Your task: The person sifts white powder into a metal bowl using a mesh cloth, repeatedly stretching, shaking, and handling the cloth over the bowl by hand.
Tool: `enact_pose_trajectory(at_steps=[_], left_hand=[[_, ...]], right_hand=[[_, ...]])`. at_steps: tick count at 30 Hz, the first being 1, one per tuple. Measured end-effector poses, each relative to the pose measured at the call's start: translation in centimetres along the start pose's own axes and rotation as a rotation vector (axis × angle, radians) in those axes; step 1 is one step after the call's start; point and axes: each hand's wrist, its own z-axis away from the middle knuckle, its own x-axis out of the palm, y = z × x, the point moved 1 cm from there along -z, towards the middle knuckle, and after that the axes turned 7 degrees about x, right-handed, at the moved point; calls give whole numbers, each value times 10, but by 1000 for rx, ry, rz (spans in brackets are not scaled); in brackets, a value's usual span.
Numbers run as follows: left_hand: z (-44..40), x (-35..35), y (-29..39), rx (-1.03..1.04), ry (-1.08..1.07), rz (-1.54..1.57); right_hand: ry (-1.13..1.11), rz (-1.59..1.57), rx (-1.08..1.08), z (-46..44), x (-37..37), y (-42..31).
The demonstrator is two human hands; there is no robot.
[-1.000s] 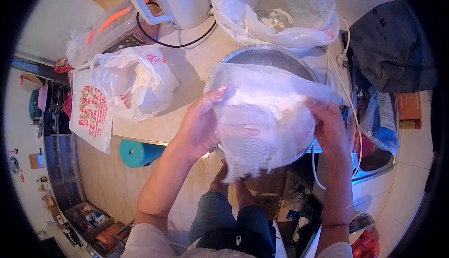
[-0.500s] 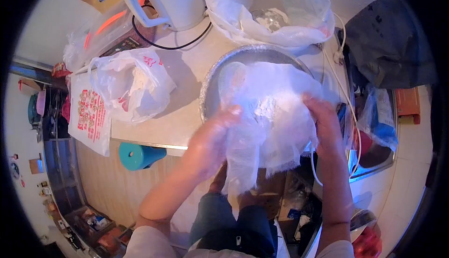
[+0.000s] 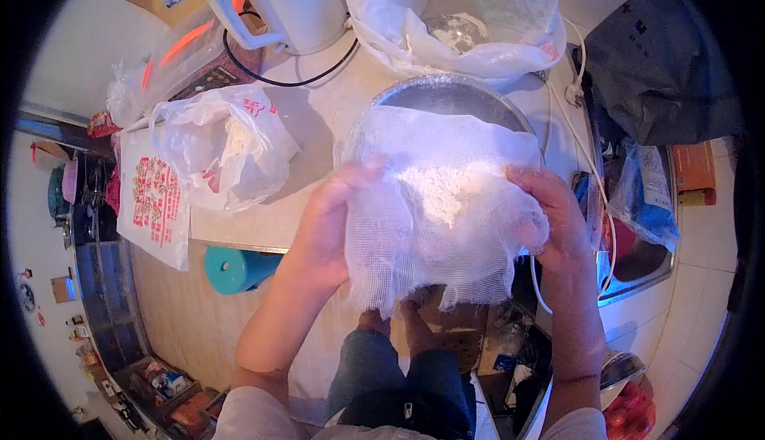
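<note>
A white gauze cloth [image 3: 462,141] is stretched between my two hands above a round metal basin [image 3: 458,96], whose far rim shows behind it. Pale powder [image 3: 446,193] lies in the sagging middle of the cloth. My left hand [image 3: 335,217] grips the cloth's left side, its fingertips slightly blurred. At the right side my right hand [image 3: 550,213] holds the cloth between thumb and fingers. The loose near edge hangs down past the counter's front edge.
Left on the counter [image 3: 319,113] sits an open plastic bag [image 3: 231,149] with powder. A white kettle [image 3: 295,5] and a large plastic-lined container [image 3: 454,25] stand at the back. A cord [image 3: 578,141] runs down the right. A teal stool [image 3: 239,270] is below.
The cloth shifted and its folds opened, so more of the powder shows in its middle. My left hand swung right, then back left, still holding the cloth.
</note>
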Motion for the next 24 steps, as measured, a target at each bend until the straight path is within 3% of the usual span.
enact_pose_trajectory(at_steps=[1,4,7,10,13,17,22,24], left_hand=[[1,-4,-2,-26,-14,-13],[1,-6,-1,-41,78,-67],[1,-5,-10,-29,174,-51],[1,9,-16,-70,89,-100],[4,7,-15,-43,77,-93],[6,-1,-8,-12,97,-67],[3,-9,0,4,134,-67],[0,-13,6,-42,4,69]], right_hand=[[22,-19,51,-3,0,-1],[191,139,-277,-1,16,-9],[385,880,-466,11,28,-17],[201,1132,-491,10,49,-7],[238,1134,-545,1,34,-15],[144,608,-256,9,34,-28],[138,462,-138,-5,18,-21],[112,398,-112,-8,14,-16]])
